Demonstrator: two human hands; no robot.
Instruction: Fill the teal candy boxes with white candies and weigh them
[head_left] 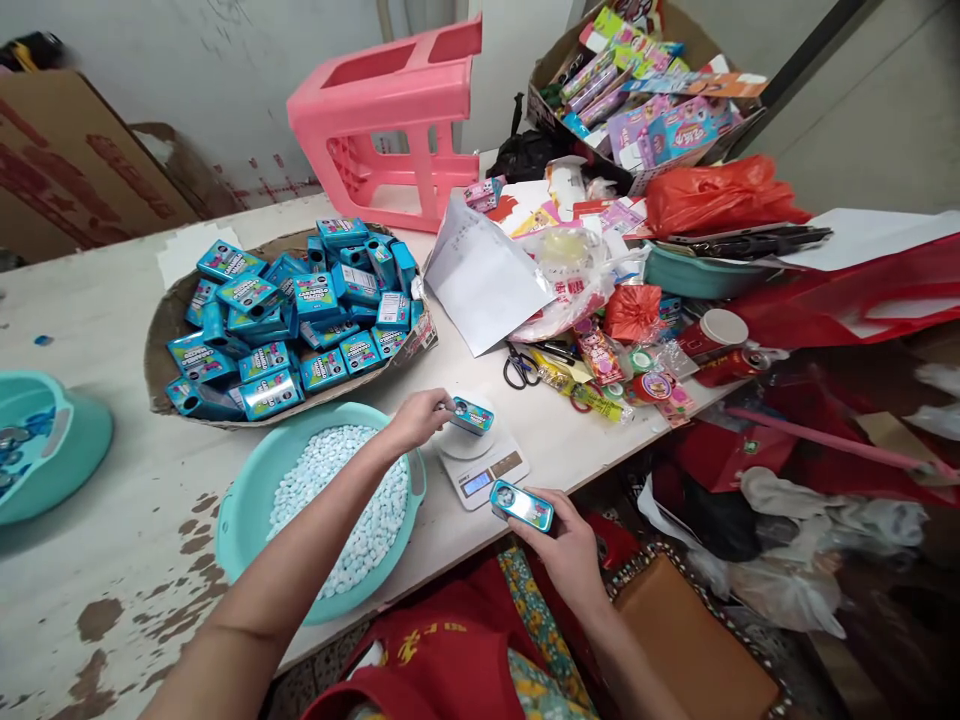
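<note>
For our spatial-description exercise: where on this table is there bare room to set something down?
Bare tabletop lies between the left basin, the tray of boxes and the pellet basin; another patch lies behind the tray. A narrow strip separates the scale from the scissors. Right of the white paper it is crowded with packets.

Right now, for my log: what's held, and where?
Left hand: small blue box at white scale, left end. Right hand: second blue box, right end.

Left of the white scale [487, 468], a teal basin [238, 520] holds pale blue-white tablets [311, 475]; beyond the scale, bright blue boxes [285, 310], a pink stool [397, 120].
</note>
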